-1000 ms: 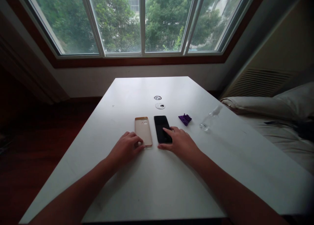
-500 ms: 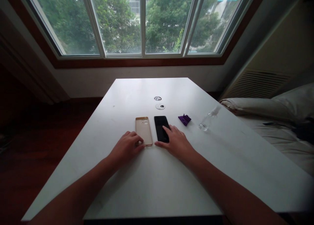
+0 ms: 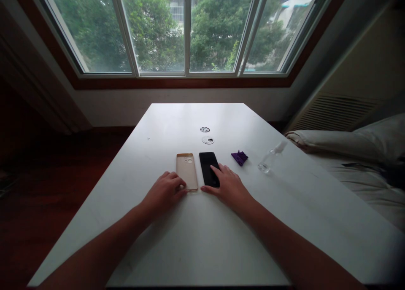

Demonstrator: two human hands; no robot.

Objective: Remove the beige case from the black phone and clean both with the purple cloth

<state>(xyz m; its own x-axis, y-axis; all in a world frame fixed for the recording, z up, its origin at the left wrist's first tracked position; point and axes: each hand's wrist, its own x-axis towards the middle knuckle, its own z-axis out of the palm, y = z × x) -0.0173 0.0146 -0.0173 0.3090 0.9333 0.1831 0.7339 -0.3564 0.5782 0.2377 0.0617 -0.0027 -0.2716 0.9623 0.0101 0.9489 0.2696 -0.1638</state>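
On the white table (image 3: 196,239), the right hand (image 3: 230,189) lies flat on the black phone (image 3: 209,173), gripping nothing; the left hand (image 3: 164,193), fingers loosely curled, touches the beige case (image 3: 186,176) beside it.

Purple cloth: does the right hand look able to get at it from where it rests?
Probably yes: the right hand lies on the phone, and bare table separates it from the purple cloth.
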